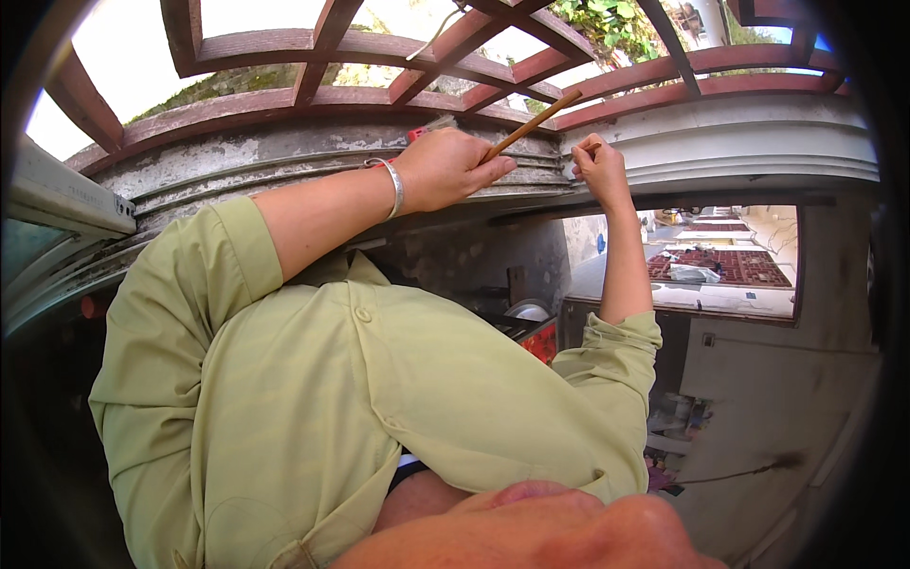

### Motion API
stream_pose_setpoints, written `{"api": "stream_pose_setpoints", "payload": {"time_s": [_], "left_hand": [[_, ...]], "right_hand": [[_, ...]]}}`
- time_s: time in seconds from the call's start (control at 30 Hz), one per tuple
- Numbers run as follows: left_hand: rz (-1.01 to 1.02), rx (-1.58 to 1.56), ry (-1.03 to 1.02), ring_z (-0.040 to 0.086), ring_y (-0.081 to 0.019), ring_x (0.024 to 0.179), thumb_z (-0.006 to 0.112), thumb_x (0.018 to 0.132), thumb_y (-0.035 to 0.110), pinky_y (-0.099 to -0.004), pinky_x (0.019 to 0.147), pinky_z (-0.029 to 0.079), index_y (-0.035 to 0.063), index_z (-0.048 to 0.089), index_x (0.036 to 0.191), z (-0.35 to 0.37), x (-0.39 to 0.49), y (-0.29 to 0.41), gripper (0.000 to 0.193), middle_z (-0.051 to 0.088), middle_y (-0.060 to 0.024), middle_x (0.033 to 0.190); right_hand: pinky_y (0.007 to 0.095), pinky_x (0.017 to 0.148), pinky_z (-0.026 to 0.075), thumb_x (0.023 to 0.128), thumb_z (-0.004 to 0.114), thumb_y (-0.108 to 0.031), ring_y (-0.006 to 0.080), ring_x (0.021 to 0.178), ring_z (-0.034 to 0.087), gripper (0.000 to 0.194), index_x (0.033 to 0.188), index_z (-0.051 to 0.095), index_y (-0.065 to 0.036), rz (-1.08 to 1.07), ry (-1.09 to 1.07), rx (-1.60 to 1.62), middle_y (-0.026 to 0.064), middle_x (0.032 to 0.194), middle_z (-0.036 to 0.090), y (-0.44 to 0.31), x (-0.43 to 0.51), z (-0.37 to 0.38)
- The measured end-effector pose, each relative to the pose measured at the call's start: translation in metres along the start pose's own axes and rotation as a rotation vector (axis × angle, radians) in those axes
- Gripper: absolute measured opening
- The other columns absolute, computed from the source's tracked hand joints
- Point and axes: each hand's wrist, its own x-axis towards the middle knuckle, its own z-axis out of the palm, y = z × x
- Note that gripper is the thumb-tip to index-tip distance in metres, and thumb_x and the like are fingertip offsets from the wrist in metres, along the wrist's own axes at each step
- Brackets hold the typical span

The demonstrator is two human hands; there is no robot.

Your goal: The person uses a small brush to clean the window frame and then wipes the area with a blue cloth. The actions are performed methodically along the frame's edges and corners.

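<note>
My left hand (455, 169), with a silver-coloured bracelet on the wrist, is closed around one end of a thin brown wooden stick (537, 124). The stick slants up to the right, across the red lattice. My right hand (601, 167) is raised to the right of it, its fingers pinching a small brown stick-like piece (591, 148); the rest of that piece is hidden. Behind my left hand shows part of a red-handled brush (419, 133) with pale bristles, at the worn window track; whether the hand touches it cannot be told.
A red lattice grille (341, 46) spans the top, with plants beyond. Below it runs a worn, peeling window track (234, 153). A window sash (71, 192) stands at the left. At the right are a grey wall (753, 377) and a framed opening (798, 263).
</note>
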Motion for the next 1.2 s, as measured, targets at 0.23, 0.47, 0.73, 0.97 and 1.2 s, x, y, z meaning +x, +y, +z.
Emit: {"api": "stream_pose_setpoints", "payload": {"time_s": [0.23, 0.47, 0.73, 0.97, 1.2], "left_hand": [[-0.051, -0.010, -0.012, 0.054, -0.0221, 0.052, 0.052, 0.095, 0.044, -0.0356, 0.055, 0.043, 0.0020, 0.064, 0.076, -0.002, -0.001, 0.002, 0.048, 0.054, -0.0086, 0.054], [-0.001, 0.014, 0.006, 0.054, -0.0278, 0.054, 0.052, 0.095, 0.043, -0.0382, 0.056, 0.044, 0.0013, 0.063, 0.075, -0.002, 0.000, 0.002, 0.048, 0.055, -0.0121, 0.057], [0.018, 0.049, -0.012, 0.059, -0.0390, 0.067, 0.047, 0.095, 0.047, -0.0461, 0.065, 0.046, 0.0016, 0.063, 0.076, -0.001, -0.001, -0.001, 0.051, 0.060, -0.0197, 0.065], [-0.003, 0.011, -0.021, 0.058, -0.0387, 0.066, 0.048, 0.094, 0.047, -0.0458, 0.065, 0.045, 0.0025, 0.063, 0.076, 0.002, 0.001, -0.002, 0.050, 0.059, -0.0192, 0.065], [-0.038, 0.006, -0.029, 0.058, -0.0389, 0.066, 0.048, 0.095, 0.045, -0.0468, 0.065, 0.045, 0.0024, 0.063, 0.076, -0.002, -0.001, 0.003, 0.049, 0.059, -0.0191, 0.064]], "right_hand": [[0.0230, 0.050, 0.051, 0.092, 0.060, -0.011, 0.0097, 0.057, 0.061, 0.013, 0.082, 0.056, -0.002, 0.149, -0.027, 0.186, 0.0042, 0.069, 0.062, 0.029, 0.000, 0.011], [0.0421, 0.062, 0.046, 0.088, 0.058, -0.010, 0.0362, 0.067, 0.059, 0.011, 0.083, 0.053, -0.002, -0.199, 0.040, -0.251, 0.0195, 0.075, 0.058, 0.033, -0.011, 0.021], [0.0407, 0.060, 0.045, 0.088, 0.060, -0.009, 0.0358, 0.067, 0.057, 0.012, 0.082, 0.052, -0.002, -0.301, 0.102, -0.292, 0.0176, 0.073, 0.057, -0.003, -0.009, 0.002], [0.0229, 0.047, 0.049, 0.091, 0.059, -0.010, 0.0084, 0.055, 0.059, 0.015, 0.079, 0.056, -0.002, 0.081, 0.003, 0.149, 0.0032, 0.065, 0.059, 0.002, -0.004, 0.001], [0.0232, 0.050, 0.050, 0.092, 0.059, -0.012, 0.0095, 0.057, 0.060, 0.013, 0.082, 0.056, -0.003, 0.172, 0.036, 0.095, 0.0049, 0.069, 0.063, 0.032, 0.003, 0.017]]}}
